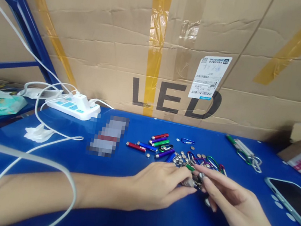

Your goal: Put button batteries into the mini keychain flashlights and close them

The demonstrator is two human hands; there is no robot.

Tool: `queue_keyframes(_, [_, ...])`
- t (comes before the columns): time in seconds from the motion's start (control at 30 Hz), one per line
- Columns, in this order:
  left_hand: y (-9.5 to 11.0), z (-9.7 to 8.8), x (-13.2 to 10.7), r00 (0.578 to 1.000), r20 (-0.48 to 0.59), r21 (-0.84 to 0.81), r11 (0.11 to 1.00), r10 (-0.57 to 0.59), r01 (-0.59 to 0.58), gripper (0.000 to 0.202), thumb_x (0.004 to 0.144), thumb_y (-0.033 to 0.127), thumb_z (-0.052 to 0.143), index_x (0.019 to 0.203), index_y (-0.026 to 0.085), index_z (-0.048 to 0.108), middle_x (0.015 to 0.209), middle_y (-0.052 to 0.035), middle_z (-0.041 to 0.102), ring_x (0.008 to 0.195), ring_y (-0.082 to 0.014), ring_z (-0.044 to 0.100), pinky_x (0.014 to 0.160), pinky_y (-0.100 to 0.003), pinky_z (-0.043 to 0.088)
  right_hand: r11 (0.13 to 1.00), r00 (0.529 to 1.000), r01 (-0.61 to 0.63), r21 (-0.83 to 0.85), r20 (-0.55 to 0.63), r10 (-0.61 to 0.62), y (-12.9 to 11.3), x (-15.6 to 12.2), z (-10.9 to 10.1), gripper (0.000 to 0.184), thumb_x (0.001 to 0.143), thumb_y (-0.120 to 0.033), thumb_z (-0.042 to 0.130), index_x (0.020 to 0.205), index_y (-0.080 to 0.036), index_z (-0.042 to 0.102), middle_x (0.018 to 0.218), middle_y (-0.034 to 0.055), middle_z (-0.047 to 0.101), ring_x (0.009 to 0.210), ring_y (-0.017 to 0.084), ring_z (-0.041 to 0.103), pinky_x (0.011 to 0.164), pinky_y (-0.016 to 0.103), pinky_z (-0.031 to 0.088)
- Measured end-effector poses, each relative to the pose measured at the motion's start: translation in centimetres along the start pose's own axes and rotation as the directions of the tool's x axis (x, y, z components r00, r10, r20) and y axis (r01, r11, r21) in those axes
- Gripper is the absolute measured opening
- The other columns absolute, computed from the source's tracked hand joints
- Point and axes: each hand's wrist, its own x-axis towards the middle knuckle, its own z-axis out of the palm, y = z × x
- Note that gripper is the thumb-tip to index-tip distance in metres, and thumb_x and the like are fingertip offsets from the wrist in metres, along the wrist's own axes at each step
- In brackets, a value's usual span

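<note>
My left hand (156, 185) is closed, with a short stack of silver button cells (188, 182) between thumb and fingers. Close beside it on the right, my right hand (230, 196) pinches a small round silver button cell (201, 176). Beneath and behind the fingertips lie loose button cells (181, 156) and coloured carabiner clips (211, 161). Several small metal penlight-like tubes, among them a red tube (135, 147) and a purple tube (165, 153), are scattered to the left of this pile. A green tube (190, 167) is partly hidden by my hands.
A phone (295, 202) lies at the right, near silver tubes with carabiners (246, 152). At the left stand a white power strip (90, 113), looping white cables (71, 180) and crumpled tissue (38, 133). A large cardboard box (106, 46) walls off the back of the blue table (111, 224).
</note>
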Motion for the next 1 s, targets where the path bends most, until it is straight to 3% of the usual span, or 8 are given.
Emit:
queue_keyframes(0.17, [-0.1, 0.0, 0.2, 0.996, 0.052, 0.054, 0.996, 0.068, -0.071, 0.025, 0.094, 0.033, 0.040, 0.089, 0.014, 0.054, 0.077, -0.0048, 0.061, 0.071, -0.0161, 0.057, 0.066, -0.024, 0.047, 0.996, 0.998, 0.063, -0.069, 0.008, -0.062, 0.3, -0.1, -0.2, 0.044, 0.080, -0.054, 0.053, 0.104, -0.021, 0.068, 0.055, 0.0005, 0.059, 0.044, 0.012, 0.052, 0.042, 0.022, 0.049])
queue_keyframes(0.33, [-0.1, -0.2, 0.2, 0.988, 0.151, 0.036, 0.998, 0.037, -0.043, 0.028, 0.095, 0.036, 0.038, 0.101, 0.013, 0.054, 0.082, -0.0058, 0.065, 0.072, -0.0167, 0.061, 0.068, -0.025, 0.048, 0.989, 0.993, 0.111, -0.092, 0.044, -0.108, 0.3, -0.5, -0.3, 0.039, 0.083, -0.052, 0.050, 0.095, -0.021, 0.071, 0.052, 0.0004, 0.059, 0.043, 0.012, 0.054, 0.041, 0.018, 0.048])
queue_keyframes(0.53, [-0.2, -0.3, 0.1, 0.993, 0.071, -0.002, 0.995, 0.096, -0.096, 0.028, 0.096, 0.033, 0.032, 0.092, 0.015, 0.053, 0.072, -0.0028, 0.062, 0.064, -0.0154, 0.058, 0.063, -0.024, 0.045, 0.976, 0.979, 0.200, -0.088, 0.064, -0.195, -0.2, -0.6, -0.2, 0.029, 0.081, -0.045, 0.057, 0.093, -0.024, 0.073, 0.058, 0.0009, 0.064, 0.043, 0.011, 0.055, 0.044, 0.019, 0.052])
queue_keyframes(0.8, [-0.1, -0.1, 0.0, 0.995, 0.034, -0.077, 0.992, 0.099, -0.096, 0.024, 0.093, 0.026, 0.037, 0.081, 0.015, 0.054, 0.059, 0.0015, 0.052, 0.055, -0.0131, 0.049, 0.057, -0.023, 0.039, 0.976, 0.970, 0.215, -0.036, -0.110, -0.218, -0.6, -0.9, 0.3, 0.025, 0.068, -0.048, 0.070, 0.080, -0.026, 0.076, 0.066, 0.0023, 0.071, 0.048, 0.014, 0.061, 0.049, 0.023, 0.056])
queue_keyframes(1.0, [-0.2, 0.0, 0.1, 0.993, 0.046, 0.015, 0.994, 0.112, -0.112, 0.040, 0.097, 0.033, 0.028, 0.086, 0.015, 0.061, 0.061, -0.0015, 0.057, 0.056, -0.0136, 0.051, 0.056, -0.024, 0.040, 0.947, 0.948, 0.315, -0.063, -0.026, -0.317, -0.6, -0.8, -0.3, 0.014, 0.071, -0.039, 0.071, 0.066, -0.026, 0.073, 0.063, 0.0002, 0.069, 0.054, 0.013, 0.063, 0.052, 0.019, 0.054])
